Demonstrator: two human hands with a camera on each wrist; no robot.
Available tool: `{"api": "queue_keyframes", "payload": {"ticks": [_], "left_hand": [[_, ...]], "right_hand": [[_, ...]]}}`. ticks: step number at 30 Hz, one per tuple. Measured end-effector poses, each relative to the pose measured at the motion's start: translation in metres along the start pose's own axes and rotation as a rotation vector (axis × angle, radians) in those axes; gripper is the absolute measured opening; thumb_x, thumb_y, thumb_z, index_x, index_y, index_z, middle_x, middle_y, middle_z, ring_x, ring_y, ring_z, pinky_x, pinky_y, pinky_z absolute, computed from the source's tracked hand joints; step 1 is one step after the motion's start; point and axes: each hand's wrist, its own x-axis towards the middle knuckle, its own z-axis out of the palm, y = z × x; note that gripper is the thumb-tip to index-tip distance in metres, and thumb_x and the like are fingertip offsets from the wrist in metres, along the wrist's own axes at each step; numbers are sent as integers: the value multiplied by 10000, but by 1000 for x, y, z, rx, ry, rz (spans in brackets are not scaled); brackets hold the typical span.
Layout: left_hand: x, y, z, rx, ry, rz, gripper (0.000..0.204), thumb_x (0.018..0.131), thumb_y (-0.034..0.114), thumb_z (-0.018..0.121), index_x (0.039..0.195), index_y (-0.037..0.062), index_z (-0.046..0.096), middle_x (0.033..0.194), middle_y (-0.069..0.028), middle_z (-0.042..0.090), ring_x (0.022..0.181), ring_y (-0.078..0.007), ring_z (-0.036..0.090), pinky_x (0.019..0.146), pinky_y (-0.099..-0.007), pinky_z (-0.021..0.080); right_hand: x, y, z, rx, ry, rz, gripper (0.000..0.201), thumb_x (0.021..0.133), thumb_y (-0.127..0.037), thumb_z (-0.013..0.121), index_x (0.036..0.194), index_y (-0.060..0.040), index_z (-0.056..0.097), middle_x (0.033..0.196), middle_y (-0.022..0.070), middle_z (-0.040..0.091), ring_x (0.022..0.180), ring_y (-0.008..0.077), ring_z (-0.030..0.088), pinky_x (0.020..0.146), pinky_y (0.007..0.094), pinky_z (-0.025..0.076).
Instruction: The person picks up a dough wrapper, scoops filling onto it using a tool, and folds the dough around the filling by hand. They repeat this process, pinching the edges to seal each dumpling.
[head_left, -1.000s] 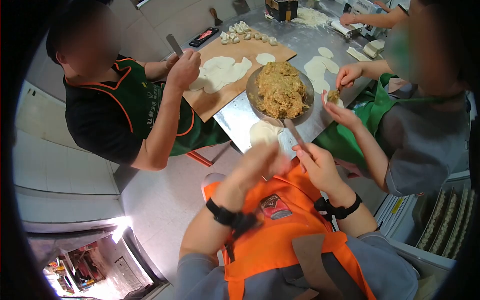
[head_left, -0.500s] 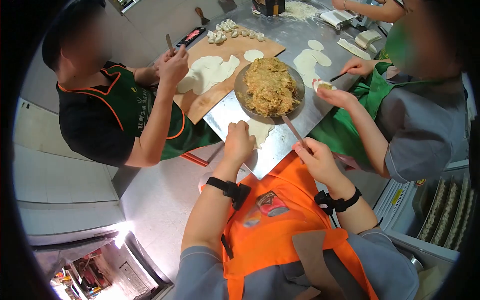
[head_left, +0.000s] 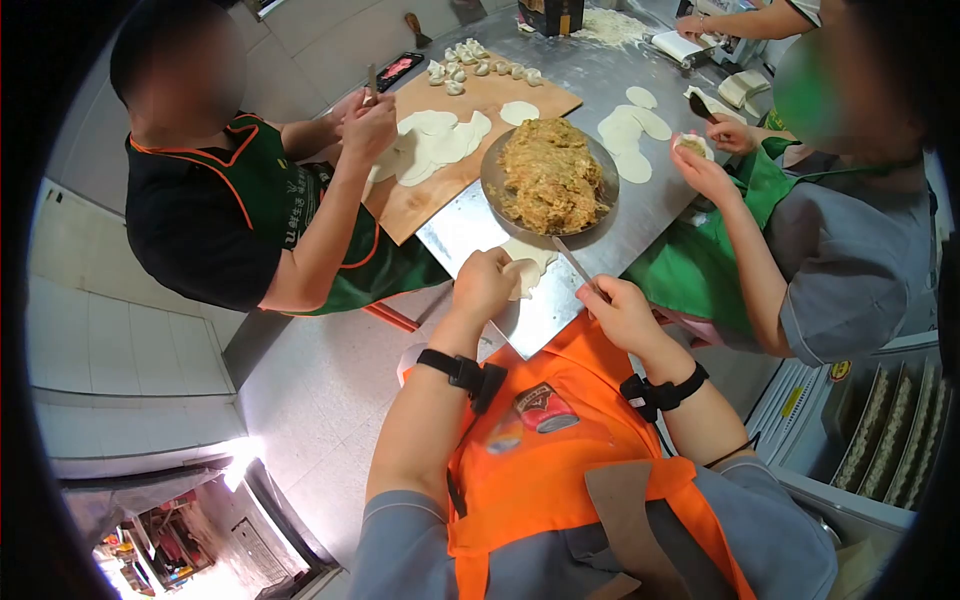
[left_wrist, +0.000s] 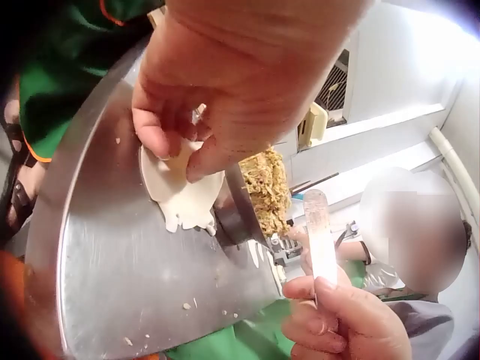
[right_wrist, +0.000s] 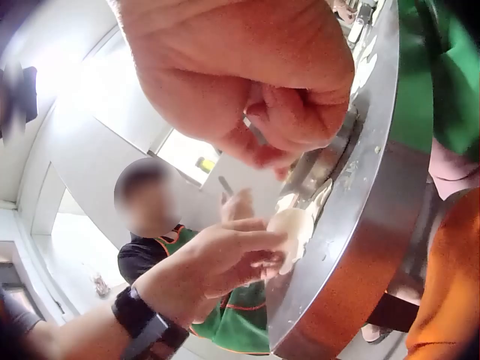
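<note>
My left hand (head_left: 484,286) is over the near corner of the steel table, its fingers and thumb pinching the edge of a round, pale dumpling wrapper (head_left: 523,276). More wrappers (left_wrist: 187,212) lie beneath it, ragged along one side in the left wrist view. In my right hand (head_left: 624,313) a flat metal spatula (left_wrist: 319,225) is gripped by its lower end, its blade pointing up toward the bowl. Just beyond both hands stands a wide metal bowl (head_left: 492,190) heaped with minced filling (head_left: 553,172).
Left of the bowl, a wooden board (head_left: 410,212) bears wrappers and several folded dumplings (head_left: 470,58). A person in a green apron (head_left: 335,255) works at left; another at right holds a filled wrapper (head_left: 692,148). Loose wrappers (head_left: 630,140) lie right of the bowl.
My left hand moved from near my right hand out to the wrapper stack, and one wrapper's edge is now raised in its fingers. The right hand still holds the spatula.
</note>
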Motion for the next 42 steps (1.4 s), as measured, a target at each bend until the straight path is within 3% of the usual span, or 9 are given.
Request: {"api": "queue_keyframes", "payload": {"ticks": [4, 10, 12, 16, 19, 24, 33, 37, 42], "left_hand": [[-26, 23, -16, 25, 233, 272, 155, 850, 160, 690, 853, 5, 686, 815, -132, 663, 808, -279, 658, 732, -390, 515], [-54, 52, -13, -894, -60, -142, 171, 964, 141, 635, 1051, 3, 690, 791, -30, 658, 692, -91, 605, 630, -260, 500], [-60, 58, -8, -843, -51, -245, 290, 1030, 237, 537, 1161, -4, 629, 863, -62, 683, 733, -129, 657, 682, -279, 550], [-58, 53, 26, -1675, -240, -529, 545, 1065, 461, 349, 1269, -17, 515, 1081, -161, 668, 949, -236, 687, 816, -352, 577], [-52, 58, 27, -1885, -198, -517, 486, 1060, 429, 385, 1241, 0, 526, 1119, -189, 660, 1043, -264, 670, 855, -385, 571], [-22, 47, 37, -1537, -81, -516, 353, 1069, 271, 360, 1202, -13, 523, 1009, -153, 697, 865, -260, 717, 685, -347, 580], [29, 72, 7, -1396, -125, -714, 435, 1082, 355, 318, 1227, -5, 512, 1028, -197, 669, 804, -313, 703, 671, -441, 590], [30, 57, 11, -1535, -166, -672, 421, 1077, 331, 339, 1284, -14, 463, 1102, -222, 628, 902, -386, 680, 750, -527, 592], [26, 46, 9, -1540, -107, -686, 421, 1078, 324, 295, 1248, -10, 486, 1041, -201, 669, 864, -350, 717, 675, -455, 622]], "right_hand": [[4, -1, 10, 112, 109, -85, 211, 966, -204, 641, 905, -3, 648, 745, -36, 588, 654, 65, 517, 597, 247, 421], [6, -29, 15, 558, -8, 87, 263, 933, -231, 680, 1043, 7, 655, 899, -4, 658, 811, 76, 556, 696, 275, 470], [8, -29, 20, 452, 57, 5, 238, 933, -215, 673, 1024, 4, 654, 883, 37, 659, 787, 121, 584, 694, 296, 481], [12, -50, 17, -146, 75, -484, 147, 922, -139, 621, 995, -13, 649, 833, 135, 638, 744, 288, 624, 665, 390, 503], [23, -58, -2, -480, 142, -430, 140, 881, -93, 592, 989, -26, 648, 830, 181, 603, 778, 392, 603, 658, 473, 498], [53, -46, -21, -748, 282, -489, 255, 860, -166, 584, 1079, -187, 711, 830, 132, 628, 776, 364, 629, 652, 473, 506], [63, -29, -21, -456, -6, -283, 273, 892, -107, 616, 1151, -132, 701, 894, 147, 662, 854, 381, 632, 707, 459, 506], [30, -42, -5, -584, 65, -316, 296, 914, -108, 599, 1196, -137, 683, 899, 157, 644, 862, 366, 627, 718, 451, 495], [37, -32, -4, -456, 178, -422, 289, 907, -148, 598, 1181, -171, 687, 839, 151, 626, 775, 371, 621, 659, 468, 489]]}}
